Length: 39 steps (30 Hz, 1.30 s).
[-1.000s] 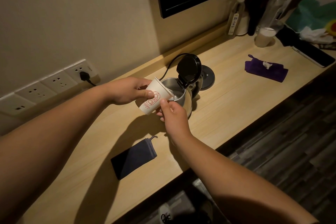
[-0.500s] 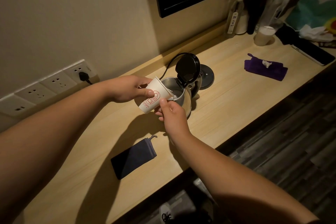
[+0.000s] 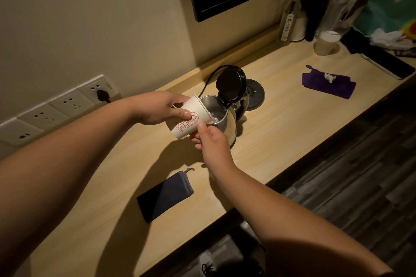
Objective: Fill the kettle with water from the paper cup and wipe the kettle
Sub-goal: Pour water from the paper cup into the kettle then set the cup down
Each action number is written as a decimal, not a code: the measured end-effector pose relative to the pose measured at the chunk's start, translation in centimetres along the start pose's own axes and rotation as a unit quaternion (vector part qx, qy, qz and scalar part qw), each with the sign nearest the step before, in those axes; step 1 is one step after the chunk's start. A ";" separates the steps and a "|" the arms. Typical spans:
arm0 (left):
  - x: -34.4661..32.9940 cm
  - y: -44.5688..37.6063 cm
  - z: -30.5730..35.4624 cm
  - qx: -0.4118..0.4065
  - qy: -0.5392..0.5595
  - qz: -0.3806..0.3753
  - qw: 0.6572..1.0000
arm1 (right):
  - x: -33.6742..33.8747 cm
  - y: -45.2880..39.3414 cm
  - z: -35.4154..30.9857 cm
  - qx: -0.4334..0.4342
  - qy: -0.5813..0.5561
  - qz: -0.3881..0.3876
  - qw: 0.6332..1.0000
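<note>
A steel kettle (image 3: 229,120) stands mid-desk with its black lid (image 3: 230,83) flipped up. A white paper cup (image 3: 190,117) with a red logo is tipped over the kettle's mouth, and water runs from its rim into the kettle. My left hand (image 3: 162,108) grips the cup from behind. My right hand (image 3: 211,139) pinches the cup's lower side near the rim, right against the kettle's front. A folded purple cloth (image 3: 328,83) with a white scrap on it lies to the right.
The kettle's round base (image 3: 255,95) sits just behind it, its cord running to a wall socket (image 3: 101,92). A dark pouch (image 3: 165,195) lies near the wooden desk's (image 3: 281,141) front edge. Bottles and a cup (image 3: 326,41) crowd the far right corner under a screen.
The cup has tilted slightly further over the kettle as water keeps pouring. Both hands have stayed in nearly the same place.
</note>
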<state>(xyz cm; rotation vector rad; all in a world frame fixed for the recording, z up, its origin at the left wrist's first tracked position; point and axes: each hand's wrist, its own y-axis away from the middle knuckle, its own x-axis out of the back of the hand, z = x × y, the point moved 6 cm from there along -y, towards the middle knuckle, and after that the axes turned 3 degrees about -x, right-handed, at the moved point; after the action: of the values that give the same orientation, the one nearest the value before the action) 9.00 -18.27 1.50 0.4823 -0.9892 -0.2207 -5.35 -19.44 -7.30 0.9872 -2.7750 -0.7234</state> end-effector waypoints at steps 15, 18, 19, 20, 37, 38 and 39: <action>0.5 -0.2 0.3 0.000 -0.003 0.001 1.000 | -0.5 -0.7 0.5 -0.003 -0.048 -0.004 0.999; 0.6 -0.3 0.3 0.002 -0.003 0.003 1.000 | -0.7 -0.8 0.5 0.004 -0.062 -0.008 0.998; 0.7 -0.3 0.3 0.004 -0.004 0.003 1.000 | -0.7 -0.8 0.6 0.005 -0.066 -0.009 0.998; 0.7 -0.4 0.3 0.004 -0.005 0.002 1.000 | -0.7 -0.9 0.6 0.006 -0.068 -0.011 0.998; 1.3 -0.9 0.5 0.009 -0.002 0.001 1.000 | -1.3 -0.8 0.2 -0.001 -0.141 -0.028 0.990; 1.4 -1.0 0.6 0.010 -0.003 0.002 1.000 | -1.4 -0.8 0.2 -0.003 -0.145 -0.029 0.989; 1.4 -1.0 0.6 0.011 -0.003 0.003 1.000 | -1.4 -0.8 0.2 -0.005 -0.150 -0.028 0.988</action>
<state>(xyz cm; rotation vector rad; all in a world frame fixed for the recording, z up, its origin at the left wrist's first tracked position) 9.32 -19.84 2.32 0.4993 -0.9992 -0.2059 -3.85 -19.06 -7.80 1.0353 -3.0011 -0.9676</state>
